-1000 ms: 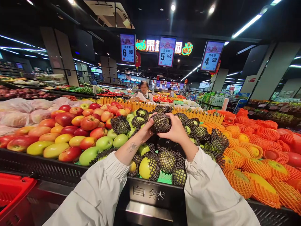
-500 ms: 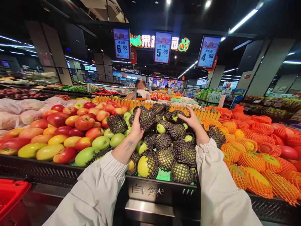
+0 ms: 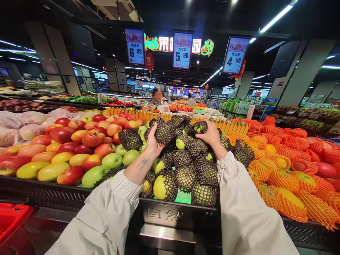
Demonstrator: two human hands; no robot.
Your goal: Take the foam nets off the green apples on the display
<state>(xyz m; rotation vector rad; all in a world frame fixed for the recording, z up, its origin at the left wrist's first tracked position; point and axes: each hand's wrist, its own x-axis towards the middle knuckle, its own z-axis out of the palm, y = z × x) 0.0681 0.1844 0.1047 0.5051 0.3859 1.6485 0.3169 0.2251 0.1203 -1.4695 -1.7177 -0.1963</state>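
Observation:
Green apples in black foam nets (image 3: 185, 177) are heaped in a black crate (image 3: 180, 214) in front of me. My left hand (image 3: 153, 143) grips a netted apple (image 3: 165, 131) at the upper left of the heap, its thumb up along the near side. Over at the upper right, my right hand (image 3: 211, 134) has its fingers curled round another netted apple (image 3: 200, 127). Its thumb lies on the left of that apple. Both apples are still among the others at the top of the heap.
Red and yellow apples (image 3: 91, 138) and bare green apples (image 3: 112, 160) lie at the left. Orange-netted fruit (image 3: 290, 204) fills the right side. A low yellow fence (image 3: 231, 129) runs behind the heap. A red basket (image 3: 13, 219) stands lower left. A person (image 3: 158, 99) is beyond the fence.
My right hand has moved left and closed from spread fingers onto a netted apple. My left hand keeps its hold. The view has shifted slightly, and the person beyond the fence has moved a little.

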